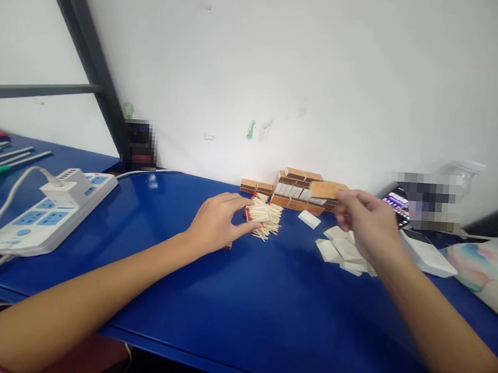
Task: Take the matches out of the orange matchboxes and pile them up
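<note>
Between the thumb and fingers of my left hand [219, 221] is a small white matchbox tray [259, 212] filled with red-tipped matches. It is held over a pile of loose matches [272, 226] on the blue table. My right hand [363, 216] pinches an orange-brown matchbox sleeve [327, 189] by its right end, raised above the table. Behind it stand stacked matchboxes [296, 203] against the wall, with several white trays among them. Below my right hand lies a heap of empty white trays [340, 245], and a single white tray [309, 219] rests apart from it.
A white power strip [57, 214] with a plugged-in charger [65, 186] and cables is on the left. Green-handled tools [5, 166] lie at the far left. On the right are a lit phone [397, 204], a white box [426, 253] and a colourful packet [484, 268].
</note>
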Demonstrator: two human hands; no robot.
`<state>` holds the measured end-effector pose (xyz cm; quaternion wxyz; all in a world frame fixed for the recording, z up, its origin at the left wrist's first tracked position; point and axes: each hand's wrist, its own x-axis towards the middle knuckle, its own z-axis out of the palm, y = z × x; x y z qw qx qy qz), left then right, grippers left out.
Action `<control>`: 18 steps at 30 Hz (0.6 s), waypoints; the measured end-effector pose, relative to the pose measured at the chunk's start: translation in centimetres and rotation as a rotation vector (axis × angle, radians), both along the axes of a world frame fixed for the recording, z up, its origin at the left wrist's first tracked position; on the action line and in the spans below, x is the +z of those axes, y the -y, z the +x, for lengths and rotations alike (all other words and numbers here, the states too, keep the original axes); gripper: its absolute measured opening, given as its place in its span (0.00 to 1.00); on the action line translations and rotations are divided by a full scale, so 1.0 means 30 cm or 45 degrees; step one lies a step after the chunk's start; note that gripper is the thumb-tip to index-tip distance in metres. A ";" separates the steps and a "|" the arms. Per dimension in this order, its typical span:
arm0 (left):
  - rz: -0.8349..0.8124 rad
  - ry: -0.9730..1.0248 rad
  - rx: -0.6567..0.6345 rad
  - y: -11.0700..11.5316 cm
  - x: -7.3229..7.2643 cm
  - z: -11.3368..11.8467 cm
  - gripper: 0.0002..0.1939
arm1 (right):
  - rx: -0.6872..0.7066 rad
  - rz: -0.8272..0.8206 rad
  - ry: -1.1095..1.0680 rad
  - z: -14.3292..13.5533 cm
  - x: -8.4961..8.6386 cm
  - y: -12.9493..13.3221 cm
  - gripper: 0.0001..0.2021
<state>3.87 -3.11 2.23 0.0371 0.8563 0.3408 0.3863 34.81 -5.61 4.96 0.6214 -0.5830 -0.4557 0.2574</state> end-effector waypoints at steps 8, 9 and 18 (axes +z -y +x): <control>0.072 -0.062 -0.043 0.009 -0.022 0.010 0.20 | -0.596 0.027 -0.025 0.311 0.003 -0.112 0.11; 0.080 -0.070 -0.043 0.011 -0.023 0.012 0.20 | -0.610 0.003 -0.019 0.328 -0.009 -0.125 0.10; 0.079 -0.100 -0.095 0.008 -0.032 0.010 0.20 | -0.508 -0.238 0.128 0.362 -0.051 -0.173 0.06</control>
